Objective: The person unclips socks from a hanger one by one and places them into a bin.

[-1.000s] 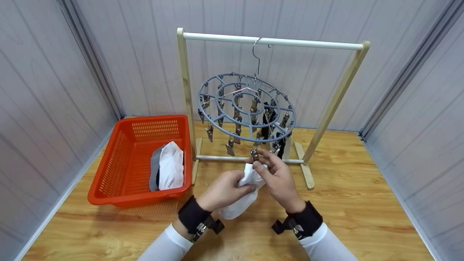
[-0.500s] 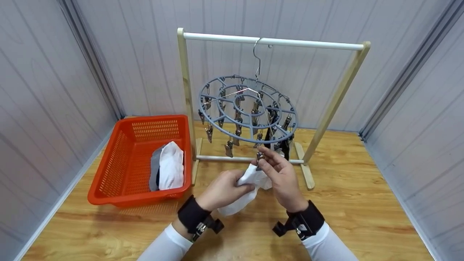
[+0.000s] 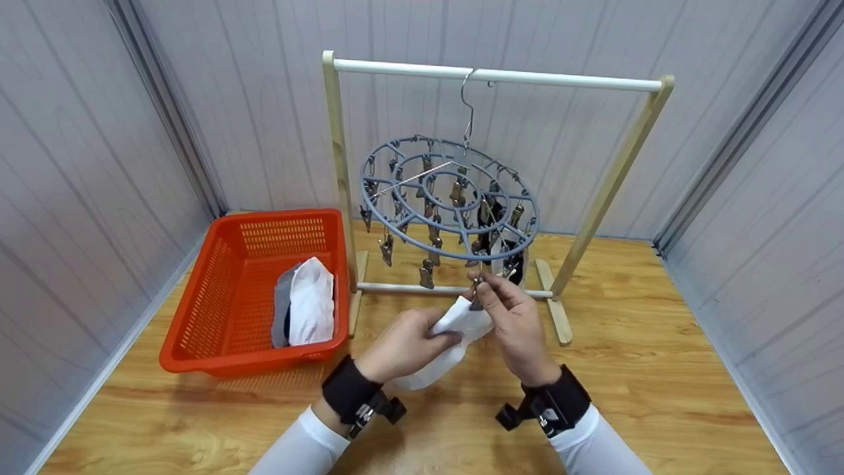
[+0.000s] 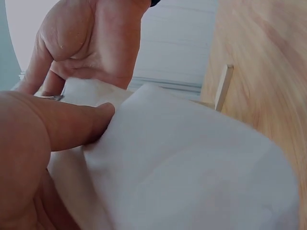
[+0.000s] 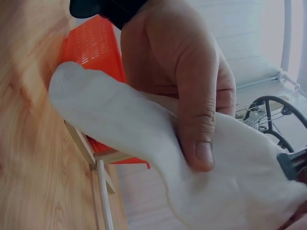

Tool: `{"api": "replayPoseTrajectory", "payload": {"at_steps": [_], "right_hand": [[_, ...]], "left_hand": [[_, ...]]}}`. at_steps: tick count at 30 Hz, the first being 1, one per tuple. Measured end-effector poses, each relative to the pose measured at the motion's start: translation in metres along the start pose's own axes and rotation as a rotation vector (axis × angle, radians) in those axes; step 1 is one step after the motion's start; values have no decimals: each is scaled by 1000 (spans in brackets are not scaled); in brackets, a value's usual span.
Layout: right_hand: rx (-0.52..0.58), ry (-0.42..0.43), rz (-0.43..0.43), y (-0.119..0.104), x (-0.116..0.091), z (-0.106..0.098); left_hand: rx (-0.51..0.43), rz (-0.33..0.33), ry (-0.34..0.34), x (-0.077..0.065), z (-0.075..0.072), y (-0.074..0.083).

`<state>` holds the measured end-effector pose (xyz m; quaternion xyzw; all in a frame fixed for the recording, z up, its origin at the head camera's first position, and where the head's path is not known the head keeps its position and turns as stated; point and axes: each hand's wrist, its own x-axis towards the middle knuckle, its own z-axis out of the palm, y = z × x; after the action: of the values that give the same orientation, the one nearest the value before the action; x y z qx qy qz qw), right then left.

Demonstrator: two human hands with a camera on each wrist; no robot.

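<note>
My left hand (image 3: 410,343) pinches a white sock (image 3: 455,336) between thumb and fingers, below the front of a round grey clip hanger (image 3: 465,231). In the right wrist view the sock (image 5: 115,110) stretches out, its toe end toward the left. My right hand (image 3: 517,323) pinches a metal clip (image 3: 476,293) that hangs from the hanger's front rim. The clip's dark tip (image 5: 288,166) overlaps the sock's cuff. In the left wrist view my left thumb (image 4: 76,124) presses on the fabric, and my right hand (image 4: 96,43) is beyond it.
The hanger hooks onto a rack with a white top bar (image 3: 560,78) and wooden legs. Several clips hang from it; dark and light items (image 3: 491,214) hang at its right. A red basket (image 3: 224,284) at left holds a white sock (image 3: 312,303) and a grey item (image 3: 282,303).
My right hand has shifted slightly right with the clip, whose tip now overlaps the sock's cuff. The hanger has turned a little. My left hand has barely moved.
</note>
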<state>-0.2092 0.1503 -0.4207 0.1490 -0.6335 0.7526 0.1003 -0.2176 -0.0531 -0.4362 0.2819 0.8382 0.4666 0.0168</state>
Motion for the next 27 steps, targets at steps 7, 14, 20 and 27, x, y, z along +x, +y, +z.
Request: {"api": "replayPoseTrajectory", "payload": {"at_steps": [7,14,20,27], "right_hand": [[0,43,-20,0,1,-1],[-65,49,-74,1,0,-4],[-137,33,-122,0,0,-6],[-106,17,-125,-1,0,-6]], "left_hand": [[-1,0,-1,0,-2,0],[-3,6,-11,0,-1,0],[-23,19,-13,0,-1,-1],[-26,19,-14,-1,-2,0]]}}
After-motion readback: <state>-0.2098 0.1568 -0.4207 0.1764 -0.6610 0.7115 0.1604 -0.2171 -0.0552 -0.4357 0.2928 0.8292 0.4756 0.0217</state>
